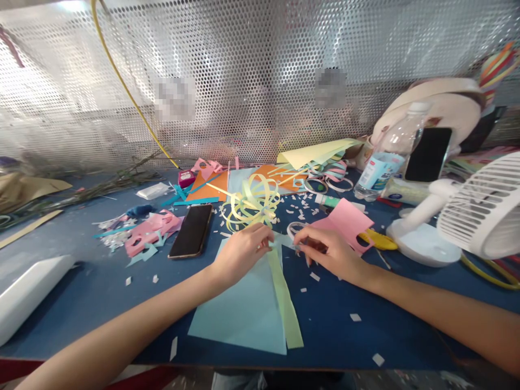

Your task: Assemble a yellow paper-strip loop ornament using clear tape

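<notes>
My left hand (244,252) is closed over the top of a light blue sheet (244,309), its thumb and fingers together in a pinch. What sits between those fingertips is hidden. Just beyond it stands a ball-shaped bundle of looped pale yellow paper strips (254,200). A light green strip (286,303) lies along the sheet's right edge. To the right, my right hand (331,252) has its fingers curled with the tips close together. A white ring (293,228), perhaps a tape roll, is right at those fingertips; I cannot tell whether it is held.
A dark phone (192,232) lies left, near pink paper scraps (150,230). Rightward are pink paper (345,222), yellow-handled scissors (382,240), a white fan (479,206) and a plastic bottle (384,162). Perforated metal panel (244,81) backs the blue table (325,336); white scraps are scattered about.
</notes>
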Motion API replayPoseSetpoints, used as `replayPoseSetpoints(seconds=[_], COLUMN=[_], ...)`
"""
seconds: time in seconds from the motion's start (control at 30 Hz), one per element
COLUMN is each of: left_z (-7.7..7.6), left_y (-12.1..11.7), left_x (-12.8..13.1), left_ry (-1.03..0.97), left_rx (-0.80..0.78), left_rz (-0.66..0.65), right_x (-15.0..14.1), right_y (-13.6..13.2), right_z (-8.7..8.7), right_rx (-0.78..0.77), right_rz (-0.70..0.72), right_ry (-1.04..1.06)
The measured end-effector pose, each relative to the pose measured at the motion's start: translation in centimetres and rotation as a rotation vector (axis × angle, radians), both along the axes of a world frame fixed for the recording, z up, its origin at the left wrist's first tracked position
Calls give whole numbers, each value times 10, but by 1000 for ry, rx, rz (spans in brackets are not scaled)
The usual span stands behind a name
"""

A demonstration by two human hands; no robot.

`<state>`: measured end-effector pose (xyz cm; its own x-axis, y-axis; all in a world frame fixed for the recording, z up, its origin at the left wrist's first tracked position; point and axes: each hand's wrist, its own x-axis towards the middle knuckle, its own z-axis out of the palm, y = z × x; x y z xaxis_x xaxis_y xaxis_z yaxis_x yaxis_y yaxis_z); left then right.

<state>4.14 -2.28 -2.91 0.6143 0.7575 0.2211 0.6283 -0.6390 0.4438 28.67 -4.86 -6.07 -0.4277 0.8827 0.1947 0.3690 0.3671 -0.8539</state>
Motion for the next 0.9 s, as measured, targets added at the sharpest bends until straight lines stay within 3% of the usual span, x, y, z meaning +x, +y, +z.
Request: replayPoseSetpoints(seconds=[0.07,0.13,0.3,0.4,0.57,0.73,0.9], left_z=[-1,-2,-7,-9,-14,-14,-19], left_y=[0,-1,-1,-2,-2,-1,-5], left_x=[-1,-1,2,6,8,7,10], left_ry=[-21,-84,-489,-682,-906,-1091,-1124], left_rx=[10,-86,-662,-835,-998,-1027,-1082], left_rz=[-16,15,40,20,84,53,111], right_x=[0,0,-1,0,3,4,2], right_y=[0,-1,-1,-1,2,5,1], right_z=[0,1,2,2,-3,-4,-2], right_rx=[3,4,30,61,70,59,179], right_rz=[0,1,-7,-54,-193,-258,-271], right_ry=[3,12,35,59,248,397,455])
